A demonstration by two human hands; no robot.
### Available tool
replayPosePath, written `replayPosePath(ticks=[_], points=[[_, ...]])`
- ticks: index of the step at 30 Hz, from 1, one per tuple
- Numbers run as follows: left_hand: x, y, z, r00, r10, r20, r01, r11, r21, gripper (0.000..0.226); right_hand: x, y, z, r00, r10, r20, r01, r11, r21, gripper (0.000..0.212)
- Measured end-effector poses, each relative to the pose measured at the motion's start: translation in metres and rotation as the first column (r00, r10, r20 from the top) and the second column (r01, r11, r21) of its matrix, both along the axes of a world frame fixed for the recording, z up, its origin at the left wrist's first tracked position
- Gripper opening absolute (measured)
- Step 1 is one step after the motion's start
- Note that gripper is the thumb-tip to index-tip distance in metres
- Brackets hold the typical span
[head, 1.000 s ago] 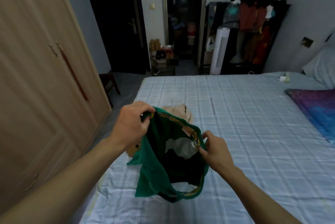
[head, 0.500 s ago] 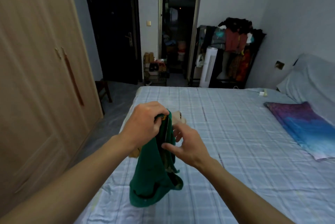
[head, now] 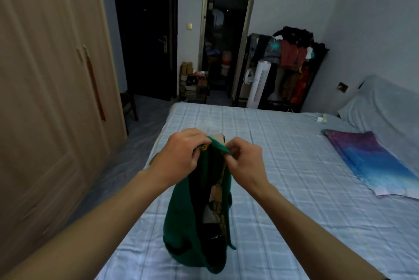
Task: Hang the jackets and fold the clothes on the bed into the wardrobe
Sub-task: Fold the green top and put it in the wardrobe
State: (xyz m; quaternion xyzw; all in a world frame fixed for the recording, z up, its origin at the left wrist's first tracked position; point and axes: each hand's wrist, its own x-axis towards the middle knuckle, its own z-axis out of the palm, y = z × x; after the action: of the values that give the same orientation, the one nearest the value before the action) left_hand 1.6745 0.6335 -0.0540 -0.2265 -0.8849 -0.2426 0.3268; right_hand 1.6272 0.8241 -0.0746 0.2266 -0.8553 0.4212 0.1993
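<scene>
A green garment (head: 181, 218) with a dark, gold-patterned lining hangs above the bed (head: 283, 189). My left hand (head: 181, 155) grips its top edge on the left. My right hand (head: 244, 161) pinches the same edge on the right, close beside the left hand. The garment's lower end touches or nearly touches the sheet. A beige piece of clothing (head: 216, 138) lies on the bed just behind my hands, mostly hidden. The wooden wardrobe (head: 45, 98) stands to the left with its doors closed.
A purple-blue cloth (head: 371, 161) lies on the right of the bed, a covered pillow (head: 385, 107) behind it. A loaded clothes rack (head: 292, 64) and a white tower fan (head: 258, 84) stand beyond the bed. A stool (head: 129, 105) sits by the wardrobe.
My hands have come close together at the garment's top edge, and the garment now hangs long and narrow instead of spread open. The view has tilted upward.
</scene>
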Motion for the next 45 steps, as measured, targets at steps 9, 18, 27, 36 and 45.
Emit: replayPosePath(ticks=[9,18,27,36,45], points=[[0.025,0.054,-0.015,0.982,0.185,0.04,-0.188,0.976,0.106,0.067,0.013,0.048,0.05,0.999,-0.04,0.01,0.041,0.984,-0.176,0.015],[0.043,0.093,-0.043,0.892,0.394,0.221,-0.399,0.917,-0.023,0.032,0.002,0.143,0.076,0.978,-0.208,0.031,0.208,0.941,-0.267,0.014],[0.035,0.135,-0.041,0.878,0.344,0.334,-0.368,0.93,0.012,0.014,0.019,0.219,0.067,0.952,-0.267,0.147,0.304,0.878,-0.369,0.017],[0.052,0.25,-0.098,0.702,0.305,0.644,-0.29,0.948,-0.132,0.077,0.034,0.246,0.065,0.944,-0.286,0.163,0.328,0.856,-0.399,0.017],[0.089,0.294,-0.106,0.682,0.125,0.721,-0.248,0.967,0.067,0.079,0.056,0.242,0.075,0.932,-0.318,0.174,0.362,0.822,-0.44,0.018]])
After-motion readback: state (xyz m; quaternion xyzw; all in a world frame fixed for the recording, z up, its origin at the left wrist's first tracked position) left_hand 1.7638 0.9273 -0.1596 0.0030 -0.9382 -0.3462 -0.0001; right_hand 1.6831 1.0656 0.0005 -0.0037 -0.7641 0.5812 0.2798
